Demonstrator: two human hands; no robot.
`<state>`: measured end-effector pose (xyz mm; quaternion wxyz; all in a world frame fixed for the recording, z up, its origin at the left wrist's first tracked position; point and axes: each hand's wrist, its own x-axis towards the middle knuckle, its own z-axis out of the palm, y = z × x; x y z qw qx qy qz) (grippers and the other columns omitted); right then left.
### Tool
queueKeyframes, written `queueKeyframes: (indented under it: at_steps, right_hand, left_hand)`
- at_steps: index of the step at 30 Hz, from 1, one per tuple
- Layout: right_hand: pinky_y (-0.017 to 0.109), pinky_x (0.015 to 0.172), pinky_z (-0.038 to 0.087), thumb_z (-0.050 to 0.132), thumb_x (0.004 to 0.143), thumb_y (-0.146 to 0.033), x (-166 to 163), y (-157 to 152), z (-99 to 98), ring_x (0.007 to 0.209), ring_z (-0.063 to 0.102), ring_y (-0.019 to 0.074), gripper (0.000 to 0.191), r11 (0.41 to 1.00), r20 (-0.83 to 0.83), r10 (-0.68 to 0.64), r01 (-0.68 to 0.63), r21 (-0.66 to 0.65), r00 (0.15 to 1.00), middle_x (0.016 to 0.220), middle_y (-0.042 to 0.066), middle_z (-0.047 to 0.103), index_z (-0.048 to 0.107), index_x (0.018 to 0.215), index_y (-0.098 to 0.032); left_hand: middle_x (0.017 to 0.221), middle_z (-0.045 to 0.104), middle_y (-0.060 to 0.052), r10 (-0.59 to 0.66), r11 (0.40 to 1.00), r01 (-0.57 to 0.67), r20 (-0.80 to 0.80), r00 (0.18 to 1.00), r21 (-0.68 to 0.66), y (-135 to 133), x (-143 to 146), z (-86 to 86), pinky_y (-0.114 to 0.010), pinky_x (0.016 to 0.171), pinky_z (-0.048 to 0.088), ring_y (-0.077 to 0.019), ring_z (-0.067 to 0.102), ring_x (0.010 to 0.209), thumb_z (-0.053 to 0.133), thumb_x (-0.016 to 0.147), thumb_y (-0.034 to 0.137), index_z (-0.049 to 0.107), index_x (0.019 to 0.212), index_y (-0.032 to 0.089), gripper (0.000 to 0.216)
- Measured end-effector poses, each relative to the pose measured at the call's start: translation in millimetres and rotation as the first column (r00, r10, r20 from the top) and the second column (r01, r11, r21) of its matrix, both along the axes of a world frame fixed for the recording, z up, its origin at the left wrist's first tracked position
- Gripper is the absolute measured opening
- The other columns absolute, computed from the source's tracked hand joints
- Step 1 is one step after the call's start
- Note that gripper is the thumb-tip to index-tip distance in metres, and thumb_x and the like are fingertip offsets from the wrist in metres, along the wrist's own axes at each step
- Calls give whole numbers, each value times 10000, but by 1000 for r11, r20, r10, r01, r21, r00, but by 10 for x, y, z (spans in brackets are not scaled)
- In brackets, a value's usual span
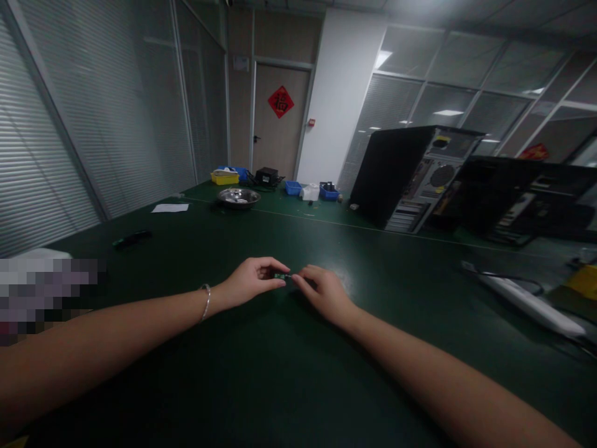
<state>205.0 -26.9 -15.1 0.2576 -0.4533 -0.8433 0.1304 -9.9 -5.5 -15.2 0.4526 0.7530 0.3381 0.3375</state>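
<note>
Over the middle of the dark green table, my left hand pinches a small green circuit board between thumb and fingers. A bracelet circles that wrist. My right hand is closed close by on the right, its thumb and fingertips pressed together at a thin piece that sticks out from the board's right end. That piece is too small to name, and I cannot tell whether it is part of the board.
A metal bowl, a yellow tray and blue bins stand at the back. A computer tower rises at the right, with a white power strip nearer. Paper and a dark object lie at left.
</note>
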Motion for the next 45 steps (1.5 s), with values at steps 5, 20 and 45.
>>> queueKeyframes:
  at_steps: [5, 20, 45]
  right_hand:
    - [249, 623, 397, 442, 946, -369, -2, -3, 10, 733, 549, 150, 290, 1000, 10, -7, 7, 13, 1000, 779, 26, 588, 654, 854, -195]
    - [239, 606, 384, 459, 940, -354, 3, -23, 35, 727, 540, 143, 269, 1000, 26, -5, 5, 2, 1000, 789, 27, 584, 664, 870, -195]
    - [243, 623, 384, 457, 942, -349, 12, -17, 7, 709, 529, 137, 274, 997, 21, 70, -71, 22, 997, 764, 22, 570, 651, 833, -190]
  left_hand:
    - [981, 660, -70, 0, 1000, 0, -19, 1000, 0, -3, 3, 14, -353, 829, 499, -205, 620, 915, 688, 764, 240, 663, 1047, 150, 298]
    - [1070, 652, -97, -71, 990, 78, 60, 996, -120, 29, -22, -11, -390, 899, 490, -205, 629, 934, 613, 823, 256, 655, 1110, 144, 310]
    - [1016, 674, -81, -84, 978, 101, 99, 992, -184, 28, -27, -12, -361, 872, 496, -198, 636, 914, 632, 808, 244, 670, 1070, 145, 283]
